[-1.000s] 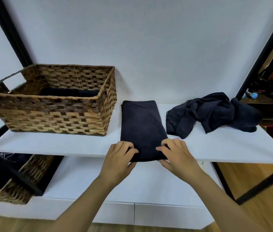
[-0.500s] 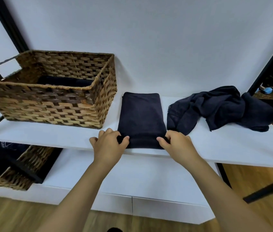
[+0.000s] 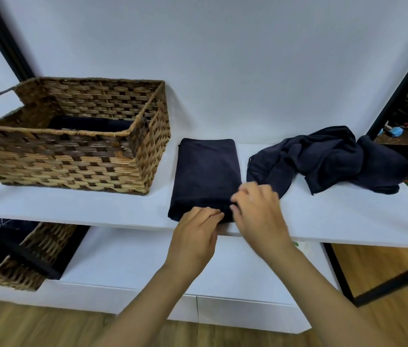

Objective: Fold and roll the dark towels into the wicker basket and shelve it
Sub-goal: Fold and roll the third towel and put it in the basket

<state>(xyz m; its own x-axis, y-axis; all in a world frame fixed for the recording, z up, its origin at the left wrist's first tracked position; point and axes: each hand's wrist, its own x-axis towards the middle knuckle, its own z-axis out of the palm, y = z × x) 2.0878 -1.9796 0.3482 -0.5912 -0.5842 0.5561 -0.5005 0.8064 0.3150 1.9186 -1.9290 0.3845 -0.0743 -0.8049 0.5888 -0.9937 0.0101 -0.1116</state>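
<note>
Head view: folded dark towel [image 3: 206, 175] lies flat on the white shelf [image 3: 97, 209], between the wicker basket [image 3: 72, 151] and a crumpled towel pile [image 3: 333, 159]. Left hand [image 3: 195, 231] curls its fingers over the towel's rolled near edge. Right hand [image 3: 258, 211] is blurred; grip cannot be told.

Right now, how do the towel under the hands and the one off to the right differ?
The folded towel lies flat as a neat strip; the crumpled towel is a loose heap. Both hands, left hand and right hand, work the folded towel's near end; nothing touches the crumpled one. Both are dark and lie on the white shelf.
</note>
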